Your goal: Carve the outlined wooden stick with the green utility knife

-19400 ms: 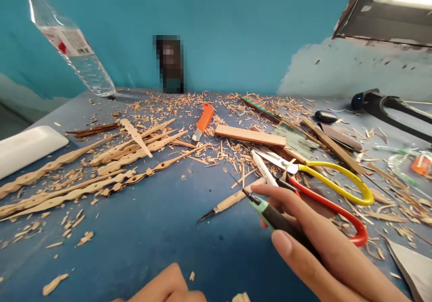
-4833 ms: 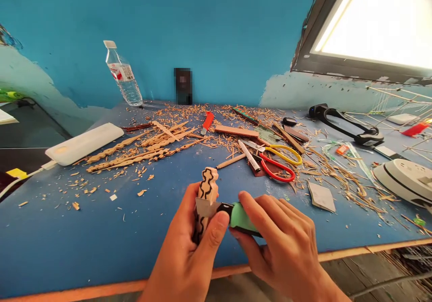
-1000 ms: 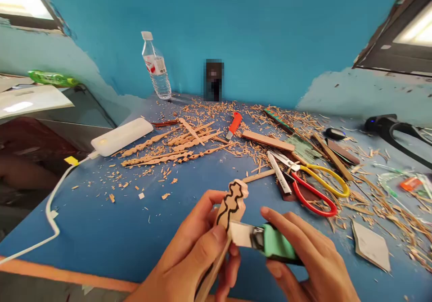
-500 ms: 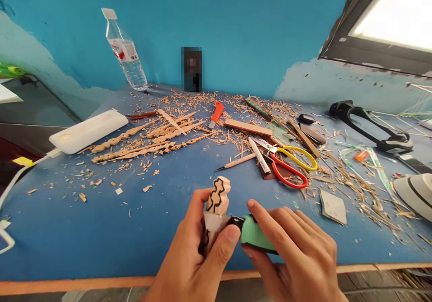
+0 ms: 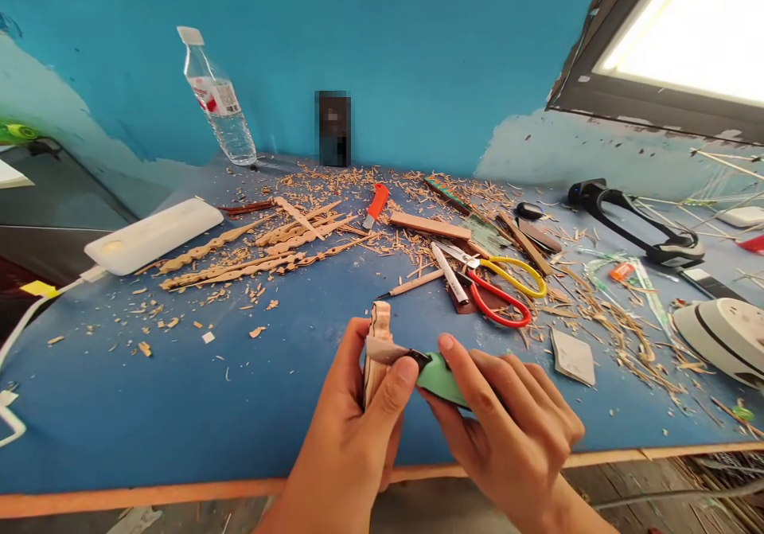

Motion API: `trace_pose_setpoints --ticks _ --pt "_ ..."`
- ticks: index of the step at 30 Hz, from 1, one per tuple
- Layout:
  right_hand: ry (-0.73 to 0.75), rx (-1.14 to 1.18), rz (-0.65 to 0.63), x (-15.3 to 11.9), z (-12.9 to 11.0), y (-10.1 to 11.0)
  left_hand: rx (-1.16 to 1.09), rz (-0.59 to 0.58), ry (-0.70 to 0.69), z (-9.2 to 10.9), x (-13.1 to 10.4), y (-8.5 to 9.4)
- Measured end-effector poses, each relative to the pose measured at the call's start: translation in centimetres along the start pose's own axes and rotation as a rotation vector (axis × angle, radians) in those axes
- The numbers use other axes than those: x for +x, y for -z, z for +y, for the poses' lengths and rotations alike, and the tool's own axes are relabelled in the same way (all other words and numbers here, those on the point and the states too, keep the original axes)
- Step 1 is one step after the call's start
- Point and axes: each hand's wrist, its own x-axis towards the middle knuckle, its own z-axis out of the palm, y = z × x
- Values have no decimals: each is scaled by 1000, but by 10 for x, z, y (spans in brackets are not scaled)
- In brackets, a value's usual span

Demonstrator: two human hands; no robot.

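My left hand [image 5: 358,415] is wrapped round a small pale wooden piece [image 5: 380,323] with a wavy edge and a dark line, held upright near the table's front edge. In my right hand [image 5: 507,415] is a green-handled knife [image 5: 442,379]. Its blade [image 5: 385,351] lies across the face of the wood, and my left thumb rests by the base of the blade. The lower end of the piece is hidden by my left fingers.
Scissors [image 5: 507,311], a white cutter [image 5: 449,273], a red knife [image 5: 376,204] and carved strips [image 5: 239,267] lie beyond my hands on the blue table [image 5: 149,415]. A bottle [image 5: 224,112] stands back left. Shavings are scattered widely.
The wooden piece has turned, so its marked face shows less and its side shows more. The knife blade sits slightly higher in view. The whole view has shifted a little.
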Motion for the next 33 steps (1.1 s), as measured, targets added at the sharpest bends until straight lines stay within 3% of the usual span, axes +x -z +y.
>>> trace_pose_setpoints --ticks 3,6,9,13,18,22,27,33 --pt "-208 239 -124 7 3 4 -79 -110 37 9 4 7" --pt "-566 671 -291 23 7 8 -103 -206 51 22 3 13" --pt "-806 1009 -364 44 8 4 68 -241 25 34 2 12" --pt "-761 1143 -263 68 8 -9 369 -302 -107 50 9 5" --pt "-748 1093 -247 69 21 -28 485 -384 -182 64 32 7" --pt "-930 1178 -231 64 31 -40 404 -425 -88 64 46 18" --pt "-1116 1215 -2 73 42 -47 113 -414 26 65 61 31" --pt "-1164 1141 -336 62 45 -52 -145 -297 -98 71 77 41"
